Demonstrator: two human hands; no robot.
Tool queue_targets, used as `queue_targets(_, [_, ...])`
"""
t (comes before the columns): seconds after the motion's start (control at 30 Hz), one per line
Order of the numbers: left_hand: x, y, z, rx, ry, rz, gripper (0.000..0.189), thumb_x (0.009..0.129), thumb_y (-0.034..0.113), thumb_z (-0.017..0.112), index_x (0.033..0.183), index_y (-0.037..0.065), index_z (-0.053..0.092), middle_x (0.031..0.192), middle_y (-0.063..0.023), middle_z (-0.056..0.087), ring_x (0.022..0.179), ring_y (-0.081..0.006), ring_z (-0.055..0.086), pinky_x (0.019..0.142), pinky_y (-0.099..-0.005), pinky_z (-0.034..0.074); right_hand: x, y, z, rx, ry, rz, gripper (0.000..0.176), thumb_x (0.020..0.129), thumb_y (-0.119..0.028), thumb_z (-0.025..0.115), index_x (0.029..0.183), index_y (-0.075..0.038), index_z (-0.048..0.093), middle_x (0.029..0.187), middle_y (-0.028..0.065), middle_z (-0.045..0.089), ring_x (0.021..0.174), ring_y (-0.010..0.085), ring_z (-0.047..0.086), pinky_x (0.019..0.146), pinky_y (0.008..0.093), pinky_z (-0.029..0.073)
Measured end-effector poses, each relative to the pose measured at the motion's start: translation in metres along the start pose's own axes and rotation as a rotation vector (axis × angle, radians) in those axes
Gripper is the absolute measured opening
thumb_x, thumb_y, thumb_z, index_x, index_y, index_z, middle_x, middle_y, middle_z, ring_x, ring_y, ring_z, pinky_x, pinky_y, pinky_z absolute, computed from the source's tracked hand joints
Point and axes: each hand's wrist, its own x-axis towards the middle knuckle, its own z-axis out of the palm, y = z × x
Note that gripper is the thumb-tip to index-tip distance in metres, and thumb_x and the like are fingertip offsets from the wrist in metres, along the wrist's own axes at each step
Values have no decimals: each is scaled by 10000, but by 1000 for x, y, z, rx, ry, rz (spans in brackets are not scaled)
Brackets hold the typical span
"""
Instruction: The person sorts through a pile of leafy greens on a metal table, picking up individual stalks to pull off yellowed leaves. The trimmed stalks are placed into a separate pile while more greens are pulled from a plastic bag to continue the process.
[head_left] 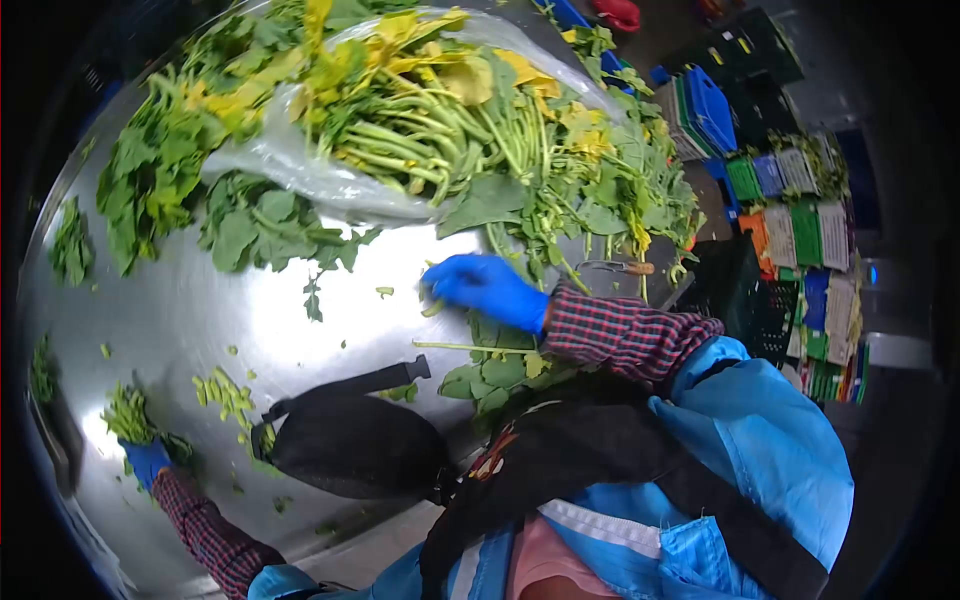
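Note:
My left hand (148, 458), in a blue glove, is closed around a small bunch of leafy greens (127, 412) at the lower left of the metal table. Beside it lie short cut stem pieces (226, 393). My right hand (488, 290), also gloved in blue, is over the middle of the table with its fingers curled. Pale green stem bits (431, 309) show at its fingertips. Just beyond it, a big heap of greens with long stems (410, 145) and yellowing leaves rests on a clear plastic bag (290, 170).
Loose leaves (490, 380) lie near my body. A black waist bag (350, 440) hangs over the table's near edge. A small wooden-handled tool (637, 268) lies at the right edge. Stacked crates (800, 230) stand to the right.

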Motion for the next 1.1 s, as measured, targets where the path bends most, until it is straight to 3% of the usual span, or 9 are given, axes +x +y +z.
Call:
queue_targets(0.1, [-14, 33, -18, 156, 197, -20, 916, 652, 360, 716, 1387, 169, 204, 1292, -164, 432, 1135, -354, 453, 932, -459, 373, -13, -34, -44, 158, 454, -183, 185, 830, -33, 555, 1009, -27, 599, 908, 27, 597, 803, 87, 548, 735, 234, 462])
queue_targets(0.2, [-49, 68, -50, 214, 330, 21, 949, 623, 336, 766, 1377, 122, 232, 1356, -132, 361, 1212, -304, 377, 964, -460, 339, -7, -34, -119, -115, 777, -320, 205, 834, -37, 551, 1036, -30, 585, 872, 19, 587, 780, 77, 538, 694, 220, 449])
queue_targets(0.27, [-43, 74, -40, -315, 617, 652, 746, 716, 265, 696, 1323, 36, 330, 1313, -133, 414, 1198, -291, 400, 1002, -400, 311, 13, -10, -156, -200, 832, -253, 299, 806, -183, 635, 1049, -20, 575, 892, 46, 603, 770, 96, 551, 681, 230, 448])
queue_targets(0.33, [-79, 126, -50, -807, 368, 775, 619, 742, 67, 649, 1297, 32, 377, 1305, -125, 426, 1204, -263, 399, 1003, -363, 307, 40, 9, -167, -262, 846, 282, 482, 731, -345, 700, 1052, -10, 571, 925, 98, 626, 758, 154, 585, 691, 272, 459])
queue_targets(0.4, [-110, 166, -61, -726, 420, 1027, 609, 717, -39, 632, 1277, 29, 403, 1297, -115, 437, 1201, -230, 405, 1001, -332, 303, 60, 31, -161, -340, 819, 215, 531, 702, -389, 711, 1045, -6, 575, 925, 115, 632, 756, 185, 598, 700, 296, 462])
queue_targets(0.6, [-231, 253, -89, -961, 61, 1220, 556, 713, -39, 642, 1229, 71, 467, 1237, -63, 500, 1163, -195, 446, 968, -314, 331, 67, 40, -184, -167, 683, 85, 461, 681, -335, 729, 958, 15, 613, 866, 144, 647, 736, 226, 618, 707, 319, 474])
queue_targets(0.7, [-287, 286, -108, -1019, -114, 1295, 547, 711, -44, 643, 1216, 104, 494, 1229, -49, 511, 1147, -182, 459, 938, -309, 346, 40, 10, -211, 805, 502, 75, 312, 727, -211, 675, 942, 6, 612, 795, 97, 634, 714, 200, 615, 685, 293, 487])
queue_targets(0.9, [-378, 325, -105, -1114, -516, 1259, 455, 722, -20, 653, 1154, 69, 542, 1169, -40, 544, 1048, -156, 510, 898, -281, 379, -80, -22, -282, 773, 463, -171, 285, 807, -221, 616, 1008, -24, 571, 865, 83, 625, 767, 199, 608, 774, 338, 487])
queue_targets(1.1, [-474, 368, -90, -1008, -744, 1321, 467, 712, -8, 661, 1148, 105, 537, 1144, -26, 549, 1043, -145, 522, 859, -271, 411, -118, 79, -347, 997, 513, -2, 301, 865, -258, 540, 1080, -48, 543, 909, 99, 625, 821, 239, 610, 789, 363, 496])
